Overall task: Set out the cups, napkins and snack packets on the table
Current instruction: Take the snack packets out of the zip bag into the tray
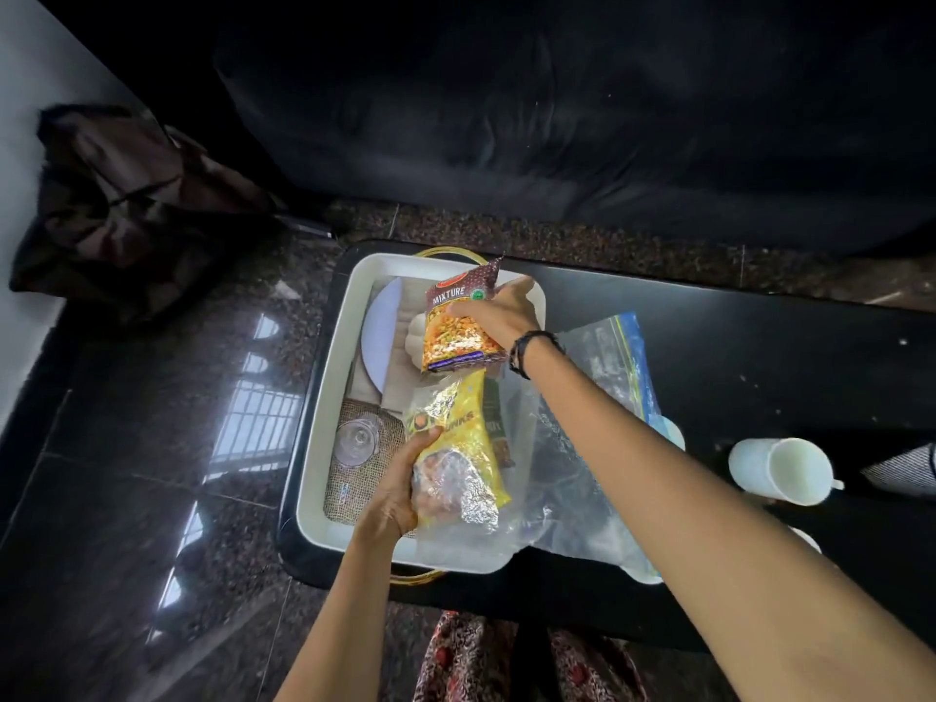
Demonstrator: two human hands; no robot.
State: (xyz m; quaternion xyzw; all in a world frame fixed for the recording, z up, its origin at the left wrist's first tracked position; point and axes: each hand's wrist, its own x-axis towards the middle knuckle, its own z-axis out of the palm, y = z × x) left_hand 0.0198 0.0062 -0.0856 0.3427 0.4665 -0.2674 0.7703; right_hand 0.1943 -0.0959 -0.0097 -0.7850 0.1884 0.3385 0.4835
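Lifting snacks from the white rectangular tray (pixel 324 423) at frame centre, your right hand (pixel 499 311) is clamping the brown-and-orange mixture packet (pixel 458 321), your left hand (pixel 400 478) the yellow foil packet (pixel 466 458); next, you're needing bare black bench (pixel 759 347) at right.

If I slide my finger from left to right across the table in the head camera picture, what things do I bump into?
White tray → burlap mat → yellow snack packet held by the left hand → clear zip bag → white cup.
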